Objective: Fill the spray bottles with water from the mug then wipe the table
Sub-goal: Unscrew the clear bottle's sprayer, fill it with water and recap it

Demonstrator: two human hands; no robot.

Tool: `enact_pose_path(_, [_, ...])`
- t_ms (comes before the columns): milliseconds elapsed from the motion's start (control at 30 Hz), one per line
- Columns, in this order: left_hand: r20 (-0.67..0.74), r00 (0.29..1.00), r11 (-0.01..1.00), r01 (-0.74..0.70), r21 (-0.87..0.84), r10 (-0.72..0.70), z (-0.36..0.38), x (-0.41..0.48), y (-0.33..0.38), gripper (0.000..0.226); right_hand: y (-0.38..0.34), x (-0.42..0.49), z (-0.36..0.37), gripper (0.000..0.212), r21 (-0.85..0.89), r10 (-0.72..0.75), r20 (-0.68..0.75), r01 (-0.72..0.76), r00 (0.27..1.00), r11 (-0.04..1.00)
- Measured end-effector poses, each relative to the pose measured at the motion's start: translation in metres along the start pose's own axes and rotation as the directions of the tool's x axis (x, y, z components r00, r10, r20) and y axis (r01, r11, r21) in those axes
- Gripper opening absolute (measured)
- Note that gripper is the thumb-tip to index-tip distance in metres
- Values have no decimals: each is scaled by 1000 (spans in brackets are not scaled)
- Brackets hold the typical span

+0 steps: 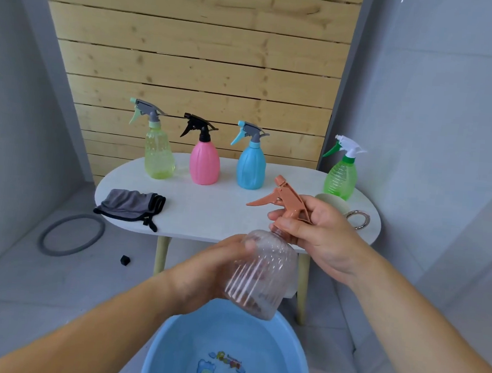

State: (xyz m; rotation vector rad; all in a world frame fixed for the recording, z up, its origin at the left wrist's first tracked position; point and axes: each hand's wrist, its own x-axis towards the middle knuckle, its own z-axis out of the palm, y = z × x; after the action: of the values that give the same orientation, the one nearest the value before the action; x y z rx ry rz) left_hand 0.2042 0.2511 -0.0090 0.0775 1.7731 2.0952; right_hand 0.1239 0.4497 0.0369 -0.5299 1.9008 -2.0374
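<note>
My left hand (217, 268) grips the ribbed clear body of a spray bottle (261, 271), held tilted in the air above a blue basin (167, 353). Around its orange trigger cap (284, 202) my right hand (320, 236) curls, fingers at the collar. Several other spray bottles stand along the back of the white table (216, 210): yellow-green (158, 156), pink (205, 162), blue (251, 167) and green (341, 176). A pale mug (333, 202) with a ring handle is partly hidden behind my right hand. The grey cloth (131, 205) lies at the table's left end.
The basin sits on the floor in front of the table, cartoon figures printed inside it. A grey ring (71, 234) and a small black piece (125, 260) lie on the floor to the left. Wooden slats rise behind the table, grey walls on both sides.
</note>
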Motion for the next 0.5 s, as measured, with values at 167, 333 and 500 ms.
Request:
enact_pose_path(167, [-74,997,983,-19,184,34,2,3,-8,106,2,1,4,16,-24,5,-8,-5,1000,1000])
enact_pose_path(333, [-98,995,999,-7,51,12,-1,2,-3,63,1,3,3,29,53,20,-27,-19,999,998])
enact_pose_path(500, [-121,993,998,-7,58,14,-2,3,-6,58,8,1,5,28,-251,20,-74,-38,997,967])
